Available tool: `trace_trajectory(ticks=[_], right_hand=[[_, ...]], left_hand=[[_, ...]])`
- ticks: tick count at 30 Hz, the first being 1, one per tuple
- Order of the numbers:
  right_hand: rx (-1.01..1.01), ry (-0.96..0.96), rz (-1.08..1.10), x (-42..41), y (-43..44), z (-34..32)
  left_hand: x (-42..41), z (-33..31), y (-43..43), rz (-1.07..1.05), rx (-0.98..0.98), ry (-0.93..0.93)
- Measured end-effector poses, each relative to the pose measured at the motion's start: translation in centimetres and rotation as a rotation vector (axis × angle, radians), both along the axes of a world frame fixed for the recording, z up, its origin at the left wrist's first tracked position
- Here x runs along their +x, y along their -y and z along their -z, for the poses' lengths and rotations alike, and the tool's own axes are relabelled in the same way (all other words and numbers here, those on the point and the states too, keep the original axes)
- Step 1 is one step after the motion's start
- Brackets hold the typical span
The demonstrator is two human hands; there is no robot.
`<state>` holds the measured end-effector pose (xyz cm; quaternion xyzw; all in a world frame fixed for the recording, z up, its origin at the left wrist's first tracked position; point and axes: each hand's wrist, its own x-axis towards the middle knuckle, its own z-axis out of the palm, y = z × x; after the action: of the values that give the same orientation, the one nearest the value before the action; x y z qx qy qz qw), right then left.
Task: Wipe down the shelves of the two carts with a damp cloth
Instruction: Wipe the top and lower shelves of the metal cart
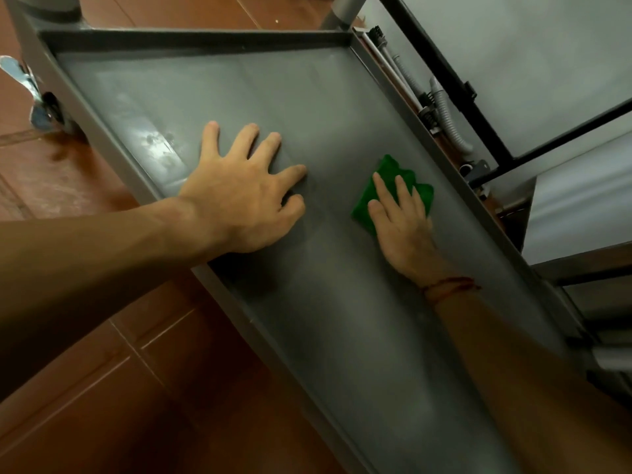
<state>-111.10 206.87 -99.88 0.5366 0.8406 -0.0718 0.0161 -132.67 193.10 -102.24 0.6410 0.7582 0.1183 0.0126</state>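
**Arms Stretched Over a Grey Cart Shelf**

Both forearms (85,268) are seen closest, stretched out over the shelf (342,97). At the end of the right one, the green cloth (390,165) is pressed flat under the right hand (400,227). Its fingers are held straight and spread, so nothing is gripped; the cloth is only pushed down. That is likely done so more of the cloth rubs the shelf at once. Some cloth peeks out ahead of the fingertips and to their left.

To the left of that hand, well apart from the cloth, the left hand (239,196) is laid open on the bare shelf, fingers spread, with nothing held. It is probably put there to stop the cart from rolling, since a wheel (44,107) is seen far off past the left hand. Grey hoses (444,111) are seen beyond the right hand, outside the raised rim (191,37).
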Motion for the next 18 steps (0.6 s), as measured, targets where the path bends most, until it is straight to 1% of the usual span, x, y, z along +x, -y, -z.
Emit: trace_trajectory(ticks=[2,4,6,8,10,12,14,15,16,18], right_hand=[[-0.006,0.059,-0.082,-0.1,3.0,-0.2],[-0.003,0.108,-0.246,0.2,7.5,-0.7],[-0.068,0.130,-0.434,0.6,12.4,-1.5],[-0.174,0.134,-0.572,1.3,16.0,-2.1],[-0.185,0.100,-0.646,2.3,16.4,-2.2],[-0.110,0.088,-0.689,2.7,14.4,-1.7],[-0.013,0.105,-0.658,3.0,10.8,-0.6],[0.050,0.117,-0.599,3.2,8.7,-0.1],[0.100,0.117,-0.501,3.6,6.4,0.3],[0.081,0.077,-0.268,4.6,1.6,0.4]], left_hand=[[0.1,0.1,0.0,-0.005,0.035,-0.010],[0.3,0.1,0.0,-0.022,0.119,-0.049],[0.5,0.0,-0.1,-0.027,0.165,-0.028],[0.8,0.0,-0.5,-0.035,0.179,-0.011],[1.1,0.2,-0.8,-0.032,0.179,-0.041],[1.2,0.4,-0.9,-0.013,0.188,-0.062],[0.9,0.5,-0.9,-0.010,0.204,-0.069],[0.7,0.5,-0.9,-0.007,0.207,-0.068],[0.6,0.6,-0.9,-0.004,0.210,-0.068],[0.5,0.6,-0.9,0.000,0.209,-0.071]])
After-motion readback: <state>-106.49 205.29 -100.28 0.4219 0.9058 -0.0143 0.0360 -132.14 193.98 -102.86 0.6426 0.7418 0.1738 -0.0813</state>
